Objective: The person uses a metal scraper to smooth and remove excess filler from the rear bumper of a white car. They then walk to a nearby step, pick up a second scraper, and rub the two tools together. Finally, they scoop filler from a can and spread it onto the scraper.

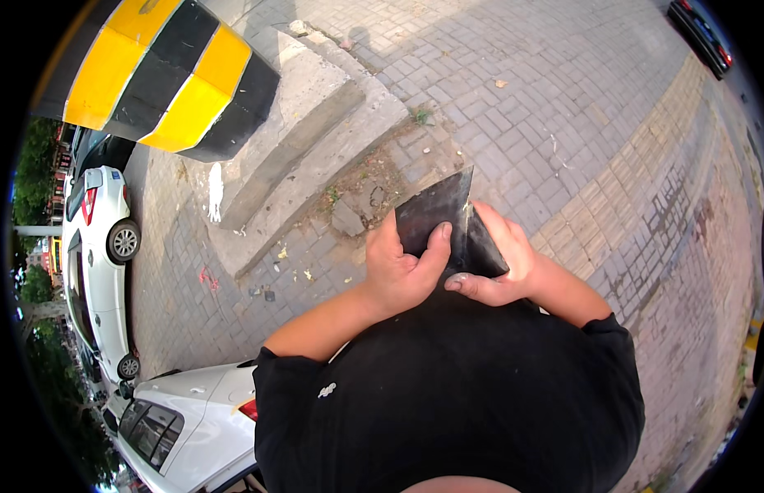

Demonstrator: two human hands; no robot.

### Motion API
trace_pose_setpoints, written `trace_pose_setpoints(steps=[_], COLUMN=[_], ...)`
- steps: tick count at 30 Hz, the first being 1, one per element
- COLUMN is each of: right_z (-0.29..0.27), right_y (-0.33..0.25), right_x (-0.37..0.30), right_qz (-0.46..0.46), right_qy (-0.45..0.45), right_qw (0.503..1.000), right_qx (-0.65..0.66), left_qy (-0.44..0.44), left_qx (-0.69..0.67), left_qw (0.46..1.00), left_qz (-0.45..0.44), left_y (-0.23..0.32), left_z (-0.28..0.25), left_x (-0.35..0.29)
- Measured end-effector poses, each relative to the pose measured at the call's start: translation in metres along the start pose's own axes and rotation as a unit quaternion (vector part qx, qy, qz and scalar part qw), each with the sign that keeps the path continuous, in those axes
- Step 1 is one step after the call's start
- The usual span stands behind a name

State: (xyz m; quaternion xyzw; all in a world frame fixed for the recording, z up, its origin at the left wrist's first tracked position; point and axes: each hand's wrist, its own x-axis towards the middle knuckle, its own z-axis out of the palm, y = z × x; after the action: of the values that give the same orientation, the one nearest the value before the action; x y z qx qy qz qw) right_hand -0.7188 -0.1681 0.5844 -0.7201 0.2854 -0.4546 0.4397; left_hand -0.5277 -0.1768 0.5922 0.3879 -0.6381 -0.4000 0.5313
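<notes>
Both hands hold a black, flat piece point(432, 207) that bends along a crease near its middle, with scuffed faces and pale worn edges; its exact kind I cannot tell. My left hand point(405, 267) grips its left half, thumb pressed flat on the near face and fingers hidden behind. On the right half, my right hand point(507, 256) closes round the outer edge, its thumb at the lower corner. The piece is held up in front of my black shirt point(447, 378), over the paving.
A yellow-and-black striped pillar point(164, 78) stands on a stepped concrete base point(308, 131) ahead to the left. White cars point(102, 263) are parked on the left. Grey brick paving point(513, 99) surrounds me, with a yellowish tile strip point(595, 201) to the right. A dark car point(701, 37) is far right.
</notes>
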Motion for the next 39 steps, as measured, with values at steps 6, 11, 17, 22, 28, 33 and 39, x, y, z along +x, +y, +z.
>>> trace_pose_setpoints(steps=[6, 11, 17, 22, 28, 33, 39], right_z=[-0.003, -0.005, -0.007, -0.007, -0.016, -0.011, -0.022], right_y=[0.004, 0.01, 0.01, 0.007, 0.003, 0.011, 0.02], right_x=[0.005, 0.005, 0.008, 0.011, 0.023, 0.011, 0.014], right_qz=[-0.014, -0.051, -0.045, -0.046, -0.041, -0.015, -0.039], right_qy=[-0.013, -0.011, -0.02, -0.028, -0.102, -0.006, -0.09], right_qw=[1.0, 0.999, 0.999, 0.998, 0.994, 0.998, 0.995], right_qx=[0.006, -0.01, -0.014, 0.013, -0.009, 0.053, 0.023], left_qy=[-0.005, -0.006, 0.001, -0.007, -0.058, 0.011, -0.12], left_qx=[0.038, 0.059, 0.083, 0.089, 0.078, -0.102, 0.052], left_qw=[0.998, 0.995, 0.988, 0.99, 0.979, 0.995, 0.99], left_qz=[0.048, 0.085, 0.13, 0.107, 0.179, -0.019, 0.054], left_y=[-0.002, -0.002, -0.009, -0.009, -0.006, -0.005, 0.011], left_z=[-0.002, -0.001, -0.002, -0.004, 0.004, 0.005, 0.003], left_x=[0.006, 0.009, 0.009, 0.004, -0.003, 0.009, 0.011])
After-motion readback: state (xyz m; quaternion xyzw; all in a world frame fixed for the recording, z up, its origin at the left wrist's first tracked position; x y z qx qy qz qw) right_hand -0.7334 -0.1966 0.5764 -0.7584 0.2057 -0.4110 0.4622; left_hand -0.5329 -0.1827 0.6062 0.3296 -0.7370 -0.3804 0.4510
